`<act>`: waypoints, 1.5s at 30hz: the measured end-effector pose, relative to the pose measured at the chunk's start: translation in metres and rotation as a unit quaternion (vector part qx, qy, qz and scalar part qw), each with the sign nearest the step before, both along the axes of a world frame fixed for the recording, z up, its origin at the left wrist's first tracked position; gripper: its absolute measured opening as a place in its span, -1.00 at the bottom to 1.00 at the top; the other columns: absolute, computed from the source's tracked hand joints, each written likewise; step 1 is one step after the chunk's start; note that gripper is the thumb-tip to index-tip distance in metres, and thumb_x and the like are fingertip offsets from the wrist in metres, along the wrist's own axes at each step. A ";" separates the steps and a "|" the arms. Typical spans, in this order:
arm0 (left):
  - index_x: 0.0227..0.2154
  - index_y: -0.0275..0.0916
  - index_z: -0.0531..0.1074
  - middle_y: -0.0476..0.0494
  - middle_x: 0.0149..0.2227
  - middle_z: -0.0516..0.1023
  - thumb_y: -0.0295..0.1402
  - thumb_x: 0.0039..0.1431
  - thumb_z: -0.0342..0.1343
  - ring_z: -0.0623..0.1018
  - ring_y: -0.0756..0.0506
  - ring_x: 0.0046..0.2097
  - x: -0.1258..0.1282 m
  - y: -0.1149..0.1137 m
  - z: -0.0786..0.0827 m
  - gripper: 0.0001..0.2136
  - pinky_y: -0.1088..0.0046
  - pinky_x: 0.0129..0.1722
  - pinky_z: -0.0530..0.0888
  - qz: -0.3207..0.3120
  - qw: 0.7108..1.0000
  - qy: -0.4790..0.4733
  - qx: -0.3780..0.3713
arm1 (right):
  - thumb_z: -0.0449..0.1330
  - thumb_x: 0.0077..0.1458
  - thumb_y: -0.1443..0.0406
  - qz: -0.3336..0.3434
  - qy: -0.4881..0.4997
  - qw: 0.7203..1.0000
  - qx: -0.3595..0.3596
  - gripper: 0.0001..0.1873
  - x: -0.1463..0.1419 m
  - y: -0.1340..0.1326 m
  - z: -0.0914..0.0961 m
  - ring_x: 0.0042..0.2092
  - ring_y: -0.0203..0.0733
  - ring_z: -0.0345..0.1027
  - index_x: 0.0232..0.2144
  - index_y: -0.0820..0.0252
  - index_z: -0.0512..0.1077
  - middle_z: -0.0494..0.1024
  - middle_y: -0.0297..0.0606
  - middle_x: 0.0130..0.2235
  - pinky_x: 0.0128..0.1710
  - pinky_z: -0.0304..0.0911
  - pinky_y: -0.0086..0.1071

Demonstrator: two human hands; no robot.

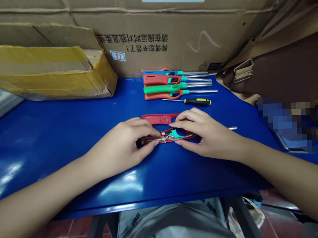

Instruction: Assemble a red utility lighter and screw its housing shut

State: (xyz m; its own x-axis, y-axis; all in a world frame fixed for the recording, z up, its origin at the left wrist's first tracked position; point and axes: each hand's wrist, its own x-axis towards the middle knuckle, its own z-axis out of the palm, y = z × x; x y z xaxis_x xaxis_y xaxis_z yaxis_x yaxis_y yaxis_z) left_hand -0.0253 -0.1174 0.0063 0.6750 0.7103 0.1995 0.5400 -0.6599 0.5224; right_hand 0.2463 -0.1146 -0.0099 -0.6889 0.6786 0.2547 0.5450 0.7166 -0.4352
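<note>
An opened red gas lighter (168, 136) lies on the blue table (70, 137), its wires and teal trigger showing and its metal tip poking out on the right. My left hand (128, 143) pinches its left end with fingers closed. My right hand (201, 133) presses on its right half, fingers curled over the teal trigger. Just behind the hands lies a separate red cover shell (160, 118).
Several assembled lighters (170, 85) in blue, red, green and orange lie in a row farther back, with a black-and-yellow screwdriver (197, 102) in front of them. Cardboard boxes (51, 71) stand at the back, a brown bag (278, 68) at the right.
</note>
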 end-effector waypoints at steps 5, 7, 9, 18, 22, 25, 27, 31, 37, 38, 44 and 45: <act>-0.10 -0.18 0.67 -0.09 -0.17 0.70 -0.30 0.36 0.20 0.61 -0.10 -0.14 0.000 0.001 -0.002 -0.82 0.35 -0.10 0.52 0.009 1.000 -0.004 -0.010 | 0.25 0.32 0.26 -0.004 0.010 1.000 -0.019 -0.70 0.000 0.001 -0.001 0.07 -0.01 0.34 0.08 0.13 0.50 0.50 -0.09 0.02 0.12 0.33 -0.03; -0.13 -0.17 0.68 -0.08 -0.20 0.70 -0.30 0.34 0.23 0.62 -0.09 -0.17 0.000 0.002 -0.003 -0.84 0.37 -0.15 0.52 0.027 0.999 -0.016 -0.033 | 0.26 0.31 0.26 -0.003 0.017 0.999 -0.028 -0.71 -0.001 0.001 -0.002 0.07 -0.01 0.34 0.07 0.14 0.51 0.48 -0.09 0.02 0.11 0.34 -0.04; -0.16 -0.16 0.69 -0.07 -0.24 0.71 -0.30 0.31 0.25 0.61 -0.08 -0.20 0.001 0.002 -0.005 -0.86 0.40 -0.19 0.51 0.044 0.997 -0.032 -0.056 | 0.26 0.31 0.27 -0.004 0.022 0.999 -0.033 -0.72 -0.002 0.000 -0.002 0.06 -0.01 0.33 0.05 0.18 0.52 0.47 -0.08 0.01 0.10 0.34 -0.05; -0.21 -0.15 0.70 -0.04 -0.24 0.72 -0.30 0.25 0.30 0.61 -0.07 -0.20 0.006 0.003 -0.008 -0.88 0.41 -0.20 0.51 0.072 0.991 -0.057 -0.101 | 0.29 0.27 0.31 -0.022 0.037 0.997 -0.058 -0.72 -0.004 0.000 -0.004 0.01 -0.04 0.34 0.02 0.24 0.53 0.42 -0.07 -0.01 0.06 0.36 -0.10; -0.20 -0.15 0.70 -0.03 -0.23 0.73 -0.28 0.26 0.29 0.62 -0.06 -0.19 0.004 0.004 -0.006 -0.86 0.43 -0.21 0.51 0.070 0.992 -0.056 -0.086 | 0.29 0.28 0.28 -0.021 0.040 0.998 -0.052 -0.73 -0.003 0.002 -0.001 0.02 -0.05 0.35 0.01 0.21 0.54 0.43 -0.10 -0.02 0.09 0.33 -0.14; -0.20 -0.15 0.70 -0.02 -0.22 0.72 -0.30 0.28 0.29 0.63 -0.04 -0.20 0.002 0.005 -0.005 -0.87 0.45 -0.20 0.50 0.065 0.994 -0.061 -0.070 | 0.24 0.30 0.34 -0.054 0.066 0.996 -0.010 -0.86 0.001 0.008 0.001 -0.01 -0.07 0.39 -0.10 0.20 0.55 0.49 -0.14 -0.08 0.06 0.32 -0.15; -0.21 -0.14 0.70 -0.01 -0.23 0.72 -0.31 0.29 0.29 0.63 -0.03 -0.20 0.000 0.007 -0.006 -0.89 0.46 -0.19 0.50 0.053 0.994 -0.065 -0.065 | 0.23 0.27 0.38 -0.082 0.066 0.994 0.029 -0.91 0.006 0.014 0.002 -0.06 -0.05 0.41 -0.19 0.19 0.54 0.51 -0.16 -0.13 0.03 0.33 -0.12; -0.23 -0.14 0.70 -0.01 -0.27 0.69 -0.31 0.29 0.30 0.62 -0.02 -0.24 -0.002 0.011 -0.008 -0.91 0.48 -0.22 0.50 0.030 0.997 -0.066 -0.037 | 0.27 0.22 0.38 -0.085 0.011 0.996 0.012 -0.90 0.017 0.023 0.003 -0.03 -0.02 0.42 -0.20 0.16 0.56 0.51 -0.16 -0.11 0.04 0.32 -0.09; -0.19 -0.18 0.68 -0.04 -0.26 0.67 -0.34 0.35 0.26 0.60 -0.04 -0.21 -0.005 0.013 -0.008 -0.89 0.44 -0.19 0.50 -0.026 0.998 -0.032 0.042 | 0.26 0.25 0.38 -0.077 -0.004 0.997 -0.004 -0.97 0.017 0.024 0.004 -0.08 -0.08 0.41 -0.28 0.19 0.51 0.48 -0.16 -0.14 -0.02 0.33 -0.17; -0.18 -0.19 0.67 -0.05 -0.25 0.67 -0.34 0.35 0.25 0.60 -0.05 -0.20 -0.005 0.013 -0.008 -0.88 0.43 -0.18 0.50 -0.029 0.998 -0.028 0.043 | 0.25 0.26 0.37 -0.080 0.001 0.997 0.006 -0.96 0.017 0.024 0.005 -0.08 -0.08 0.41 -0.28 0.19 0.50 0.48 -0.16 -0.14 -0.01 0.33 -0.17; -0.02 -0.24 0.61 -0.17 -0.13 0.64 -0.31 0.37 0.22 0.59 -0.12 -0.10 -0.004 0.011 -0.005 -0.79 0.33 -0.06 0.52 -0.007 0.989 -0.029 0.143 | 0.22 0.28 0.34 -0.148 0.116 0.982 0.019 -0.93 0.012 0.023 0.011 -0.30 -0.20 0.41 -0.31 0.16 0.47 0.54 -0.27 -0.31 -0.25 0.31 -0.32; 0.04 -0.26 0.58 -0.21 -0.07 0.63 -0.30 0.37 0.22 0.58 -0.15 -0.04 -0.004 0.012 -0.004 -0.74 0.29 -0.02 0.51 -0.002 0.984 -0.033 0.176 | 0.22 0.27 0.33 -0.160 0.144 0.977 0.004 -0.93 0.011 0.022 0.013 -0.31 -0.21 0.41 -0.32 0.16 0.47 0.55 -0.29 -0.33 -0.26 0.32 -0.33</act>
State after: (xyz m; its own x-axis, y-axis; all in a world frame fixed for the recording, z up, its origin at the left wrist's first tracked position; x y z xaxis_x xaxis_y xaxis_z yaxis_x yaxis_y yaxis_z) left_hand -0.0296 -0.1057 0.0023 0.6543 0.5873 0.4765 0.5103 -0.8078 0.2949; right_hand 0.2577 -0.0928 0.0027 -0.3407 0.8448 0.4125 0.5982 0.5333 -0.5981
